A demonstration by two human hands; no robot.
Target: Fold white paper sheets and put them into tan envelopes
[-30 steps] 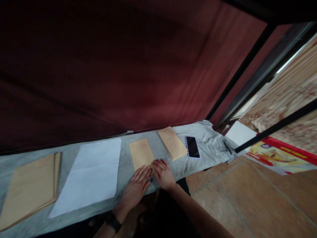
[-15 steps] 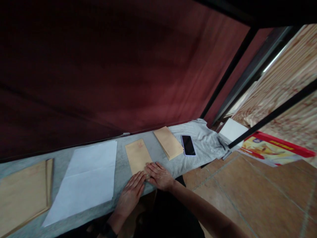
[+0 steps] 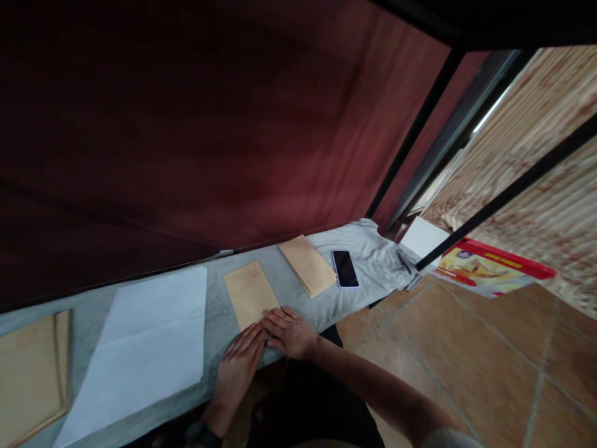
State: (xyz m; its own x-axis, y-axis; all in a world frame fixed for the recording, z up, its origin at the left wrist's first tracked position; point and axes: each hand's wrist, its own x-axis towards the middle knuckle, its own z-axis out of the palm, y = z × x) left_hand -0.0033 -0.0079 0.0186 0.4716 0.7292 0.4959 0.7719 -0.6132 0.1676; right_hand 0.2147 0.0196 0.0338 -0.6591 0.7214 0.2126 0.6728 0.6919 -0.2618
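Note:
A brown envelope [image 3: 249,291] lies flat on the grey-covered table [image 3: 217,317] in front of me. My left hand [image 3: 239,367] rests flat on the near end of it, fingers stretched out and together. My right hand [image 3: 289,332] lies beside it, palm down, fingers curled slightly over the envelope's near right corner. Neither hand lifts anything. A white sheet of paper [image 3: 140,348] lies to the left of the envelope.
A stack of brown envelopes [image 3: 308,265] and a black phone [image 3: 346,269] lie to the right on the grey cloth. Larger brown envelopes [image 3: 28,367] sit at the far left. A dark red curtain hangs behind the table. Tiled floor and a colourful box [image 3: 485,264] are at right.
The camera has swung to the right, so everything has shifted left in view. Both hands have stayed on the near end of the envelope.

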